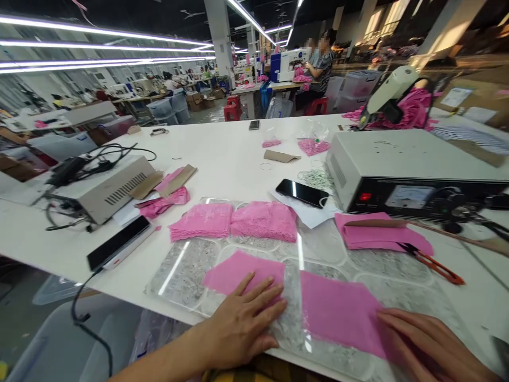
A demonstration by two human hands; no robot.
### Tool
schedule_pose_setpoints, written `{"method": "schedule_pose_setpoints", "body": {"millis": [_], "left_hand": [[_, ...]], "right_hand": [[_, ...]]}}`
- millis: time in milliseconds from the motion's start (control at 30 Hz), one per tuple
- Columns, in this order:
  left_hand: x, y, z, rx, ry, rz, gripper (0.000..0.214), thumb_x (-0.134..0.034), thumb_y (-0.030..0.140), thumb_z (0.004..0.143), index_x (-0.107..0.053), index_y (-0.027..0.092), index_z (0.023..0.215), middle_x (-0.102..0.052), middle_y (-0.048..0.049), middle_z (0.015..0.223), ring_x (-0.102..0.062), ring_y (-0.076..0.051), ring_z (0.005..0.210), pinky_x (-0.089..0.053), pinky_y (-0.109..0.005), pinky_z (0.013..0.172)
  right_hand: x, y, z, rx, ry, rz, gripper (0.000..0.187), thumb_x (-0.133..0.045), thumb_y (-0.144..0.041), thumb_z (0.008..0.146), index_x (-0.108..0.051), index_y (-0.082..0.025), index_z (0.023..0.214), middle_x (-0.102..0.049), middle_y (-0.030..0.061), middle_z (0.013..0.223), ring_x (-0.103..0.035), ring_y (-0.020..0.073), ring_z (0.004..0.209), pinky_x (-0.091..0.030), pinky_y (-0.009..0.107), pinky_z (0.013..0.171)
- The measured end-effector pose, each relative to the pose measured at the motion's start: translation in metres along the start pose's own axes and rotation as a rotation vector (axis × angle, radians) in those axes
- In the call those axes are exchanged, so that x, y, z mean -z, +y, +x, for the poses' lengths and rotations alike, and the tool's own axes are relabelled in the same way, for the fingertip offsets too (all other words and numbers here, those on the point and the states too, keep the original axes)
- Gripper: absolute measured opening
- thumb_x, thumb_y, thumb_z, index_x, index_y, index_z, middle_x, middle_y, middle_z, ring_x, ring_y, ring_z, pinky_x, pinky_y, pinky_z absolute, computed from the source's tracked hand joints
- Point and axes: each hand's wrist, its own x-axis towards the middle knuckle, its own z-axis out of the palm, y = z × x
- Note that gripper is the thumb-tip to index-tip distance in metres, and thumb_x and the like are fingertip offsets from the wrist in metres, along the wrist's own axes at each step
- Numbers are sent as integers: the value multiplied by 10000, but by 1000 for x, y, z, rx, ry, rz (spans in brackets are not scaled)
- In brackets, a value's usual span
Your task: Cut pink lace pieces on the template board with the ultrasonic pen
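Observation:
Two cut pieces of pink fabric lie on a clear, grey-patterned mat in front of me. My left hand (248, 318) rests with fingers spread on the lower part of the left pink fabric piece (242, 270). At the right edge of the right pink fabric piece (338, 310) is my right hand (425, 339), its fingers stretched out and touching the cloth. Behind these pieces sit two stacks of pink fabric, a left stack (202, 220) and a right stack (264, 220). The mat (175, 278) has rounded pale outlines.
Orange-handled snips (437, 265) lie beside folded pink fabric (382, 233) at right. A grey control box (413, 170) with a dial stands behind. A black phone (302, 192) lies mid-table. A power bank with a screen (119, 244) and another metal box (107, 185) are at left.

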Motion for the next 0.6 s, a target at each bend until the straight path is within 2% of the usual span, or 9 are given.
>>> {"method": "schedule_pose_setpoints", "body": {"millis": [67, 167, 267, 367, 500, 600], "left_hand": [[-1, 2, 12, -39, 15, 14, 548, -510, 414, 998, -400, 175, 1479, -406, -101, 1543, -304, -265, 1468, -170, -503, 1231], [-6, 0, 30, -109, 44, 43, 530, -510, 403, 1003, -397, 219, 1486, -393, -80, 1553, -337, -244, 1455, -169, -480, 1235], [-13, -4, 47, -180, 78, 86, 518, -490, 422, 1009, -403, 244, 1488, -386, -61, 1558, -335, -238, 1456, -137, -474, 1240], [-17, -6, 59, -241, 136, 162, 506, -429, 453, 1027, -413, 240, 1486, -405, -45, 1548, -330, -234, 1458, -36, -468, 1245], [-18, -7, 64, -273, 197, 213, 484, -342, 434, 1056, -386, 253, 1503, -420, -28, 1541, -326, -219, 1458, 34, -469, 1238], [-18, -5, 65, -281, 195, 227, 486, -333, 437, 1057, -373, 266, 1510, -416, -24, 1543, -316, -232, 1462, 41, -490, 1232]], "right_hand": [[7, -10, 11, -24, 34, -38, 195, -537, -299, 923, -704, -281, 1022, -728, 32, 925, -696, 178, 809, -568, 291, 745], [16, -20, 19, -86, 21, -60, 153, -585, -240, 897, -708, -266, 984, -733, 30, 886, -699, 174, 807, -578, 288, 724], [22, -23, 16, -178, 26, -79, 139, -599, -210, 887, -708, -256, 960, -733, 40, 886, -698, 180, 818, -588, 307, 722], [28, -24, 6, -235, 58, -94, 141, -605, -168, 880, -700, -243, 954, -727, 46, 878, -688, 178, 823, -590, 314, 725], [34, -25, -6, -243, 81, -88, 263, -549, -69, 866, -707, -242, 984, -717, 53, 910, -677, 175, 872, -582, 310, 746], [38, -26, -13, -230, 128, -70, 392, -489, -1, 836, -708, -257, 1036, -711, 56, 969, -675, 176, 925, -580, 299, 740]]}}
